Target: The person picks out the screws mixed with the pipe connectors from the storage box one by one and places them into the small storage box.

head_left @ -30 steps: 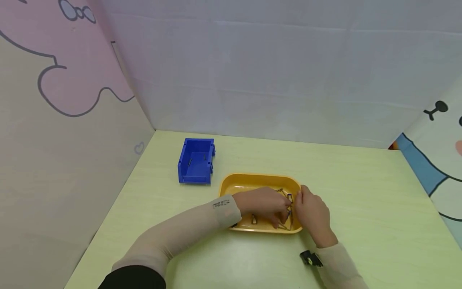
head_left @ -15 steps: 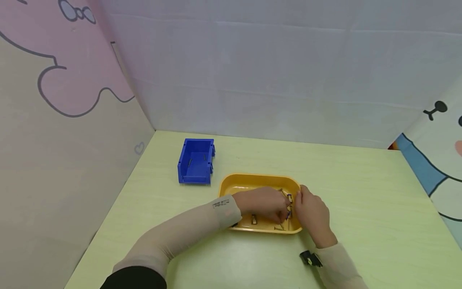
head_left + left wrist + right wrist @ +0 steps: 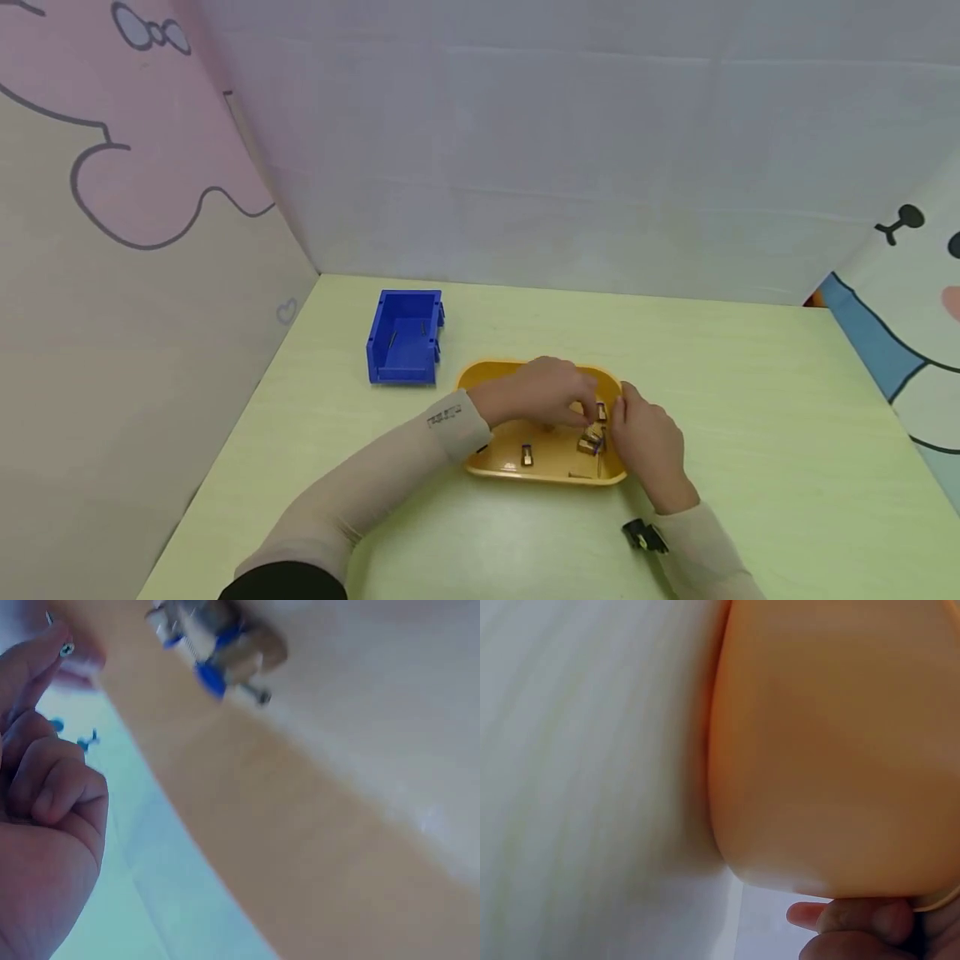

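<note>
My left hand (image 3: 536, 390) is over the yellow tray (image 3: 551, 473), and in the left wrist view it pinches a screw (image 3: 67, 649) between thumb and finger, the cross-slotted head showing. Its other fingers are curled in. Below that hand, at the tray's right end, lies a cluster of brass-coloured metal pieces with blue parts (image 3: 591, 442), blurred in the left wrist view. A separate metal piece (image 3: 527, 455) lies near the tray's front wall, and a thin screw (image 3: 580, 476) lies to its right. My right hand (image 3: 651, 446) grips the tray's right rim.
A blue bin (image 3: 405, 342) stands behind and left of the tray, with a few thin screws inside. A white cloth wall (image 3: 510, 167) closes the table's back, with printed panels at both sides. A black device (image 3: 645, 536) sits at the right wrist.
My left hand has risen and moved back from the tray's pieces, now with a screw between its fingertips. More of the metal cluster shows. My right hand stays at the rim.
</note>
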### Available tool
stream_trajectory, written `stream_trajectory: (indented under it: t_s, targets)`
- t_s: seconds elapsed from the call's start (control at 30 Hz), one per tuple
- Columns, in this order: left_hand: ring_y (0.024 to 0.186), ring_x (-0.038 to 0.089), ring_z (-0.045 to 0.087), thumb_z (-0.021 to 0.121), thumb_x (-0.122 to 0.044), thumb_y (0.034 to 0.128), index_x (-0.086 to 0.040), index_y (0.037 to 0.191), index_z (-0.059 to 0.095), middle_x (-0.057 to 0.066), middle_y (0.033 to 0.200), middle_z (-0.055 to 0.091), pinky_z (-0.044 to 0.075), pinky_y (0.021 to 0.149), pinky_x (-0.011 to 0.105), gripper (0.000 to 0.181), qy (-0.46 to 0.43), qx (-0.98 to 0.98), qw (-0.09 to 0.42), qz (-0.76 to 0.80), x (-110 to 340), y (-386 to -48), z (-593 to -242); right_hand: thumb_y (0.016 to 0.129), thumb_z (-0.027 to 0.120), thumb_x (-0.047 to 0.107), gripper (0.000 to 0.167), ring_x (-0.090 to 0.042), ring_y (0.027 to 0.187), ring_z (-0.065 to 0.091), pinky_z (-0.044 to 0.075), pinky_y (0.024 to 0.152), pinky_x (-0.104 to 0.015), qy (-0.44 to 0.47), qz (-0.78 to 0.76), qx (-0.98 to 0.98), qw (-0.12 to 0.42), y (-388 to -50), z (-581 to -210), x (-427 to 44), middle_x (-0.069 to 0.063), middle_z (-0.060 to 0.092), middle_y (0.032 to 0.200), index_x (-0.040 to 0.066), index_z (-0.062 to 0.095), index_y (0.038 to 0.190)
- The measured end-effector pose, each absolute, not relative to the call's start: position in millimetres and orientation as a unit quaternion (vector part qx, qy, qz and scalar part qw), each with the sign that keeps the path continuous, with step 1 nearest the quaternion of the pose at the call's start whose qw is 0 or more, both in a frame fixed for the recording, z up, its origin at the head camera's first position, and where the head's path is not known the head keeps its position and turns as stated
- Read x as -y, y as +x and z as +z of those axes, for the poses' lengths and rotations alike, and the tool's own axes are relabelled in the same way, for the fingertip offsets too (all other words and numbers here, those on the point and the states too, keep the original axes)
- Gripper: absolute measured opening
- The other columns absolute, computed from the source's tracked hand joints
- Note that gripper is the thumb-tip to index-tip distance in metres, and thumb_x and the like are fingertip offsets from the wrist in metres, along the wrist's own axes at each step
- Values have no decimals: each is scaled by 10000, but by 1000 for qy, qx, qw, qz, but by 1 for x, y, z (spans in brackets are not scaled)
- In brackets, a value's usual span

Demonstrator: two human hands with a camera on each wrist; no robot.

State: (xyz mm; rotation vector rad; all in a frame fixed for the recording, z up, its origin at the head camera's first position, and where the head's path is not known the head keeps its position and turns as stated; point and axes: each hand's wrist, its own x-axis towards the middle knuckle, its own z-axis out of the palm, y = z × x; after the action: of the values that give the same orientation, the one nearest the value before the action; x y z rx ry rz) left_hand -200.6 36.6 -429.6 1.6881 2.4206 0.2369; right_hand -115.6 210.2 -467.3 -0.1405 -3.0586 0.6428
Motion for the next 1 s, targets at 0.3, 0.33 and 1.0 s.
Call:
stream_trajectory:
  t_s: [0.3,0.33,1.0]
  targets:
    - [832,-10,615,697,-350,942,-275,979,808,-164,952,713,485,758,190,140,475,-864,59,156,-10,-220,-408,1047,387,216,440,-276,568,575,448,458,-409,-47,209,977,6,-116,-467,-209,-240,658,832,-40,492,1389]
    - [826,-5,610,696,-351,942,-272,979,809,-160,955,715,485,757,199,143,466,-867,59,163,-7,-221,-406,1046,388,215,441,-288,580,588,456,465,-421,-47,210,976,7,-115,-468,-209,-250,664,850,-37,492,1393]
    - [635,163,512,694,-323,937,-231,965,798,6,893,714,410,535,281,141,185,-941,9,282,99,-254,-392,1046,393,249,347,-243,521,503,390,446,-361,-69,244,967,12,-111,-466,-207,-156,597,714,-35,576,1126]
